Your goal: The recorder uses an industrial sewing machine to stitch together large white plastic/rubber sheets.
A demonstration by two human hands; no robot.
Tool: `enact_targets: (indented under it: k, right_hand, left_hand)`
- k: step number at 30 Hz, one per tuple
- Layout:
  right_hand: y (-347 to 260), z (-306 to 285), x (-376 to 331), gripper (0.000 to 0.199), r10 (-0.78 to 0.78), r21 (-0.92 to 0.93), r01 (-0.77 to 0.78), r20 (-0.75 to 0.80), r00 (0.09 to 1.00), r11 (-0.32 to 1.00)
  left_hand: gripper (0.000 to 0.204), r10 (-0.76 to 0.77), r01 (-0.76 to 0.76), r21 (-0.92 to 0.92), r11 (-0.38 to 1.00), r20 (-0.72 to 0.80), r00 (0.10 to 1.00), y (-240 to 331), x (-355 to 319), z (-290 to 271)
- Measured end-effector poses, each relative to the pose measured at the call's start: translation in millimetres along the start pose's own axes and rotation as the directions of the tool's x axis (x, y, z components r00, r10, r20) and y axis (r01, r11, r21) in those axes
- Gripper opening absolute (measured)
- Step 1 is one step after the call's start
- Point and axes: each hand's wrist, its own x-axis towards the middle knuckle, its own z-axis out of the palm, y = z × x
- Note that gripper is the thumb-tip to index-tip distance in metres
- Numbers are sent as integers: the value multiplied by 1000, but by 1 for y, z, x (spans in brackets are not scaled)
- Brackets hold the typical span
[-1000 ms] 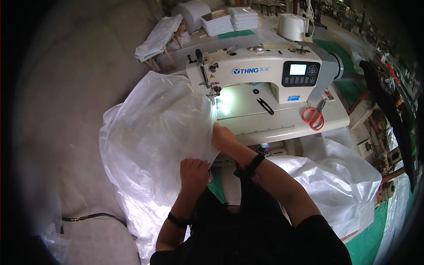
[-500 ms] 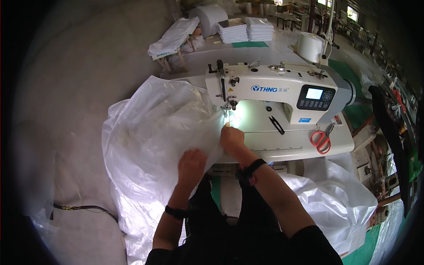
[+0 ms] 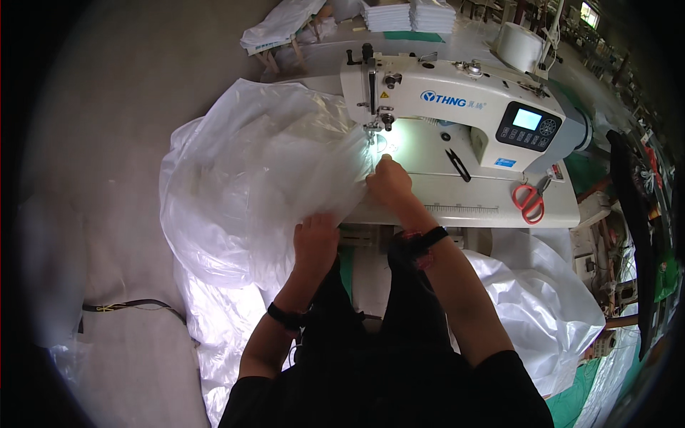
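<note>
A heap of thin, translucent white plastic sheeting [image 3: 242, 178] spreads left of a white sewing machine [image 3: 457, 96]. Its gathered right edge runs up to the lit presser foot [image 3: 372, 132]. Just in front of the foot, my right hand [image 3: 389, 182] has its fingers closed at that edge, pinching the sheeting. Nearer to me and farther left, my left hand [image 3: 316, 241] grips the near side of the heap, its fingertips partly sunk in the folds. Black thread snips [image 3: 457, 165] and red-handled scissors [image 3: 529, 202] lie on the machine bed, right of my hands.
A large white thread cone [image 3: 519, 47] stands behind the machine. Stacked white sheets [image 3: 433, 16] sit at the back. More white sheeting [image 3: 535, 307] hangs below the bed at right. A dark cable [image 3: 135, 307] crosses the floor at left.
The view has shifted, so the machine sits higher in the picture. My right hand is slightly farther right of the presser foot. My left hand keeps its place on the sheeting.
</note>
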Motion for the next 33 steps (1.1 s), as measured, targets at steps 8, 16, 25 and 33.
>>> enact_targets:
  k: [8,16,25,33]
  right_hand:
    - [-1,-3,-30,20,-20,184,-33,278,960,982]
    - [-27,68,-130,25,-173,401,-256,772,612,880]
    - [-82,93,-121,28,-676,-37,677,30,736,735]
    - [-73,96,-106,11,-785,-232,802,184,592,550]
  left_hand:
    - [21,-53,-5,-265,964,-210,976,-68,-18,-1]
    - [22,-163,197,-445,874,114,980,-144,43,-15]
    - [29,-89,266,-565,781,320,943,-161,67,-19]
    - [29,-59,229,-583,780,296,953,-169,70,-6]
